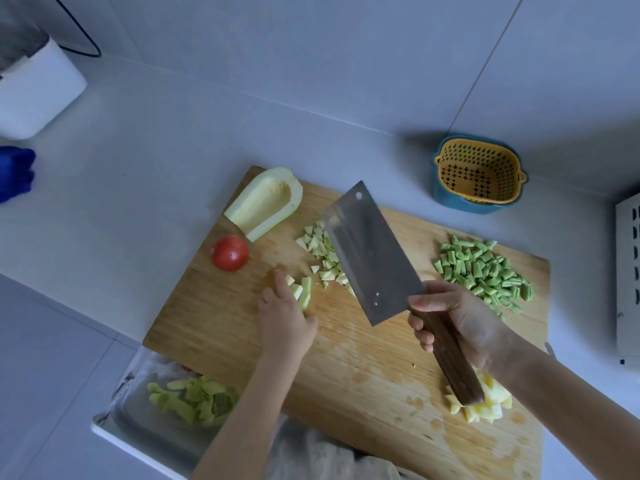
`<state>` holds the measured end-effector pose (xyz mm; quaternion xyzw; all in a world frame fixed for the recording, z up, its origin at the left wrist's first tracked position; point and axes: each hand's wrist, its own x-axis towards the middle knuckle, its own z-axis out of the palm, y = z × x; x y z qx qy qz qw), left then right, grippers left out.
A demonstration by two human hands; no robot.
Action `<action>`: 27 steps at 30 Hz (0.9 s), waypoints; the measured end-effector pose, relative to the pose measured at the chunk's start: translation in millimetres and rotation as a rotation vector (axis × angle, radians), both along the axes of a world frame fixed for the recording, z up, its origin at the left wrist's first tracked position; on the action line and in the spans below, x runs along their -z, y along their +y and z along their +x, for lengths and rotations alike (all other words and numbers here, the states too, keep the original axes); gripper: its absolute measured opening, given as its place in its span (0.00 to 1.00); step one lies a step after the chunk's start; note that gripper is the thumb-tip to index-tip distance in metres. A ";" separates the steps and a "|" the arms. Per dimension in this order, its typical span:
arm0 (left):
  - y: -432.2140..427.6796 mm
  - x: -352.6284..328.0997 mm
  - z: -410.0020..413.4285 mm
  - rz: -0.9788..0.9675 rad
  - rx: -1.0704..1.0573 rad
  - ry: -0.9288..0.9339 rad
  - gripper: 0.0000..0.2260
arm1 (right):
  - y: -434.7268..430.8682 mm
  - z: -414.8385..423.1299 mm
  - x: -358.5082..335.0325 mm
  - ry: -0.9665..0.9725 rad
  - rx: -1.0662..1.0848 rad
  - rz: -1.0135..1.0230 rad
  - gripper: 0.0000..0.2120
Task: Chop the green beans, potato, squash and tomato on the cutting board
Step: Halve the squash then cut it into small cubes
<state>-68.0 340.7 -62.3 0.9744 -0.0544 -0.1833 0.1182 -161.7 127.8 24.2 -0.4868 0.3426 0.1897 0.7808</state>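
Firstly, left hand (285, 317): fingers (277, 282) extended, fairly straight, laid against a few pale green squash strips (304, 292) at mid-board; whether the thumb also clamps them is hard to tell. Right hand (460, 323): fingers curled tight round the dark wooden handle of a broad steel cleaver (370, 254), its blade tilted over, and partly hiding, a heap of diced pale squash (320, 249).

Rectangular bamboo cutting board (346, 358), bearing:
- halved pale squash, hollow side up (265, 202), far left corner;
- round red tomato (229, 253), just beside it at the left edge;
- heap of chopped green beans (481, 271), right side;
- heap of yellow potato chunks (485, 405), near right, partly behind the handle's end.

Off the board, on the grey counter:
- metal tray (138, 424) holding green peelings (194, 403), against the near left corner;
- yellow perforated basket nested in a blue bowl (479, 174), beyond the far right.
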 end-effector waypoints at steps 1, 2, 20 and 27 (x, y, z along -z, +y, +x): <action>9.6 1.3 4.9 -0.020 0.040 -0.018 0.44 | 2.3 -0.7 1.4 0.008 -0.027 -0.066 0.07; 18.2 2.4 9.7 -0.037 0.081 -0.036 0.42 | 6.1 -0.8 2.7 0.005 -0.059 -0.151 0.08; 54.4 16.2 -34.4 -0.213 0.016 -0.315 0.41 | 51.8 36.0 13.8 -0.207 -0.589 -1.014 0.05; 45.6 24.5 -15.6 -0.304 0.031 -0.308 0.38 | 69.8 29.6 18.4 -0.203 -0.589 -1.083 0.05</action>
